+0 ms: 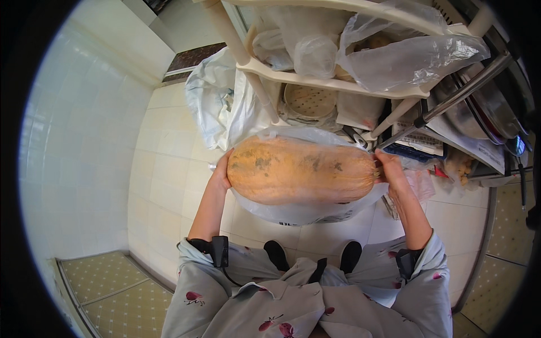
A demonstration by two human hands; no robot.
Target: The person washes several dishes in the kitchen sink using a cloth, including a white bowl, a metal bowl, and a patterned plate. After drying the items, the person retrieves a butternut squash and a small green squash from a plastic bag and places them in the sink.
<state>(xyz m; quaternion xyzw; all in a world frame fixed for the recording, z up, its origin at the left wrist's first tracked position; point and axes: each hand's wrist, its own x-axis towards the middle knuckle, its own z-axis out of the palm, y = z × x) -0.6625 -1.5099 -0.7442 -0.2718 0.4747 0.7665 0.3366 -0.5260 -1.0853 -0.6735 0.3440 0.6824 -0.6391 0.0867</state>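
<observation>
A long orange pumpkin (300,171) with dark grey blotches lies crosswise between my two hands. My left hand (222,171) cups its left end, and my right hand (386,169) holds the right end, where the dry stem shows. Both hands' fingers are partly hidden behind it. Around and beneath the pumpkin spreads a thin white plastic bag (270,213) bearing print. Whether the bag's bottom touches the floor I cannot tell.
Beyond the pumpkin stands a cream plastic shelf rack (338,82) loaded with plastic bags and a perforated round container (310,100). A white plastic bag (215,101) sits left of it. Metal pans (469,110) and papers fill the right. A tiled wall (84,148) rises at left.
</observation>
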